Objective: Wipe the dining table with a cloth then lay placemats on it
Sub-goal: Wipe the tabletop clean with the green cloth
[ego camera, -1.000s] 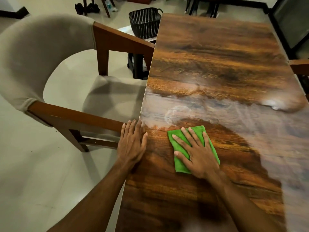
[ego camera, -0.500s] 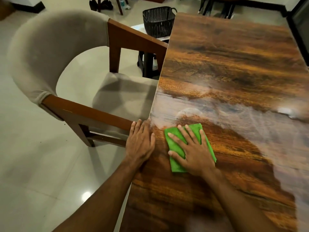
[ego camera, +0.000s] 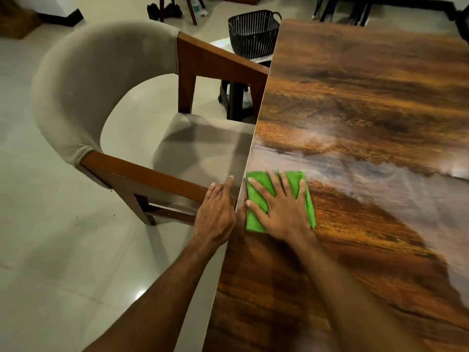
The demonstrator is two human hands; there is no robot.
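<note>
- The green cloth [ego camera: 256, 219] is pressed flat on the dining table [ego camera: 368, 97] at its left edge, lower centre of the frame
- The right hand [ego camera: 281, 212] is laid on the cloth, fingers spread and straight, not clenched
- The left hand [ego camera: 215, 214] is rested at the table edge just left of the cloth, fingers straight, nothing grasped
- An upholstered armchair [ego camera: 101, 72] is placed at frame left; a black basket [ego camera: 253, 34] at upper centre

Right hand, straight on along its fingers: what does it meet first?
Way looks free: right hand, flat on the green cloth, points along the table near its left edge. Depth unclear.
</note>
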